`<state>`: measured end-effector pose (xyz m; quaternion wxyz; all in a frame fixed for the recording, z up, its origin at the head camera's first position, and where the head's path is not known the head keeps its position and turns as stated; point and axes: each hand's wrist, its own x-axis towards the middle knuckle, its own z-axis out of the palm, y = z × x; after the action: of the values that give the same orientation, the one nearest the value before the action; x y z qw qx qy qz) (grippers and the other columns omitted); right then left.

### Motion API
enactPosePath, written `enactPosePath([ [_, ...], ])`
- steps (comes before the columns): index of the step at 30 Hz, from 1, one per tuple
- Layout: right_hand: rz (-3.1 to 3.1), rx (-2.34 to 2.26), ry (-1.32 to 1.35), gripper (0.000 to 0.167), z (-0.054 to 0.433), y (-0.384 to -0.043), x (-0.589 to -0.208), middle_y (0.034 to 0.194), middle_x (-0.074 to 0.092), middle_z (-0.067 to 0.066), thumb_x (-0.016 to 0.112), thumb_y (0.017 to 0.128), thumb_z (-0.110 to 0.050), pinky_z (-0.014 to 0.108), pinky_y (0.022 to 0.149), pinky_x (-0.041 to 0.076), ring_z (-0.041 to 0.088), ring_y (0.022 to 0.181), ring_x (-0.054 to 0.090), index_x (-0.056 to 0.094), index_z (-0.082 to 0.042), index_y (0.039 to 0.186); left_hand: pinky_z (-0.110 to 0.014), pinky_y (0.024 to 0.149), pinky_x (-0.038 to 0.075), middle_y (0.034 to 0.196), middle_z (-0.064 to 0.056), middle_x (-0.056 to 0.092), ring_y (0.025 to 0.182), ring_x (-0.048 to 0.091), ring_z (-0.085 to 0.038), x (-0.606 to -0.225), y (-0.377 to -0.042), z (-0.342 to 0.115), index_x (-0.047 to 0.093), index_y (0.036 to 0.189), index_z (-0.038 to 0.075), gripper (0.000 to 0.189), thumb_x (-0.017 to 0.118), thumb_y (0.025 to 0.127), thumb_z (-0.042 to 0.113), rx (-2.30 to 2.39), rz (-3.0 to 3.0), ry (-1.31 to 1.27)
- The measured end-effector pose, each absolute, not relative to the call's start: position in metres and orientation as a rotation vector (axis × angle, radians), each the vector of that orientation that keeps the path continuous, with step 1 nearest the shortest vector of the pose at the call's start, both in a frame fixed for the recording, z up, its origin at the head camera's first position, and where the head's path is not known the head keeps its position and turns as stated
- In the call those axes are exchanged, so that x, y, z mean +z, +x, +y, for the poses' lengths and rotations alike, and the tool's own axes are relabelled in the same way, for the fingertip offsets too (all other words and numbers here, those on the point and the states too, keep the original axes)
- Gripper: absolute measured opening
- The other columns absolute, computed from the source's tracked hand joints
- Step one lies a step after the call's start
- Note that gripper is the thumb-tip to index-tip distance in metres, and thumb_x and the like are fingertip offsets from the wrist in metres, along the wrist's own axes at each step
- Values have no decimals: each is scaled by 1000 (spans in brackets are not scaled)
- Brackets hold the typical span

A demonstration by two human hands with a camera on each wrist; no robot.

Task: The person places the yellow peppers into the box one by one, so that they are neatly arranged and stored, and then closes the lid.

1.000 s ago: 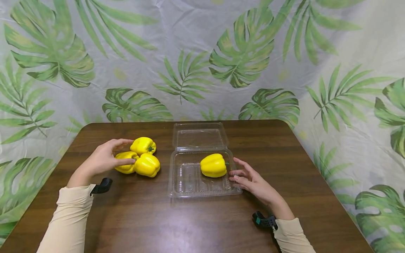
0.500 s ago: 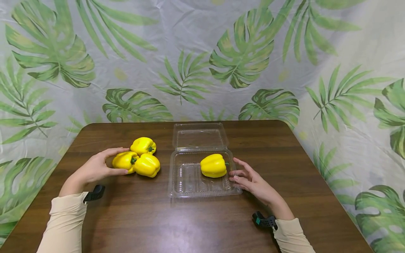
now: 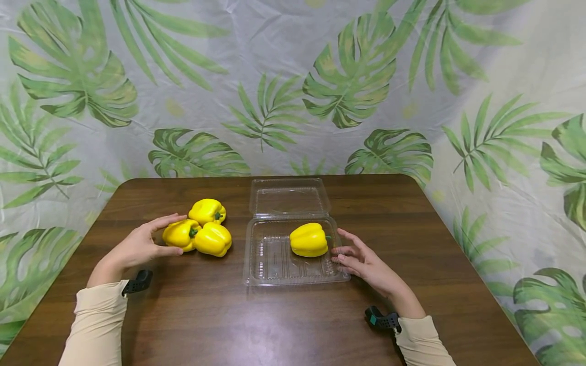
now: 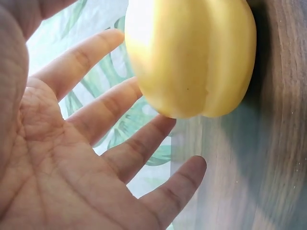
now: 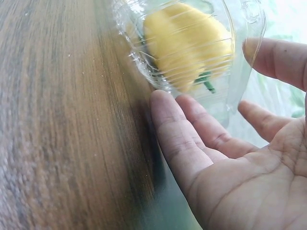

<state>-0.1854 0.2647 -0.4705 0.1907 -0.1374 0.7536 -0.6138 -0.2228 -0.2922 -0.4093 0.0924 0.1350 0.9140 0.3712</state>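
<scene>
In the head view three yellow bell peppers sit bunched on the table's left half. My left hand (image 3: 133, 249) is spread around the outer side of the leftmost bell pepper (image 3: 179, 236), thumb in front and fingers behind. The left wrist view shows its extended fingers (image 4: 144, 139) close beside that pepper's rounded end, the palm free. A fourth bell pepper (image 3: 309, 240) lies inside a clear plastic clamshell container (image 3: 270, 277) with its lid (image 3: 289, 198) folded back. My right hand (image 3: 368, 264) rests at the container's right wall, relaxed fingers (image 5: 177, 124) against its side.
Behind the leftmost pepper lies another bell pepper (image 3: 208, 210), with a third bell pepper (image 3: 213, 239) to its front right. The dark wooden table (image 3: 206, 315) meets a leaf-patterned curtain (image 3: 274, 91) at the back.
My left hand has drawn back to the left and slightly down, uncovering the leftmost pepper and its stem, which sits slightly further left. Right hand and container stay put.
</scene>
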Motion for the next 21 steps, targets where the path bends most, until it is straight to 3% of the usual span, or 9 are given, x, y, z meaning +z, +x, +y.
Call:
enactPosePath([
  [8, 2126, -1715, -406, 72, 265, -185, -471, 158, 48, 32, 55, 114, -26, 31, 110, 55, 48, 148, 50, 13, -22, 173, -78, 116, 29, 173, -25, 34, 156, 29, -56, -415, -227, -291, 46, 163, 12, 88, 90, 88, 22, 1116, 2720, 412],
  [16, 2145, -1713, -396, 73, 266, -184, -471, 157, 47, 32, 55, 114, -27, 24, 106, 55, 40, 145, 56, 13, -21, 173, -76, 116, 33, 167, -27, 43, 150, 39, -55, -415, -227, -288, 50, 160, 12, 79, 86, 90, 20, 1084, 2753, 387],
  [21, 2131, -1727, -410, 73, 265, -184, -470, 157, 47, 34, 55, 114, -25, 24, 106, 55, 45, 146, 53, 13, -19, 173, -76, 115, 34, 165, -26, 46, 148, 42, -53, -418, -227, -291, 52, 159, 14, 77, 86, 90, 18, 1079, 2755, 384],
])
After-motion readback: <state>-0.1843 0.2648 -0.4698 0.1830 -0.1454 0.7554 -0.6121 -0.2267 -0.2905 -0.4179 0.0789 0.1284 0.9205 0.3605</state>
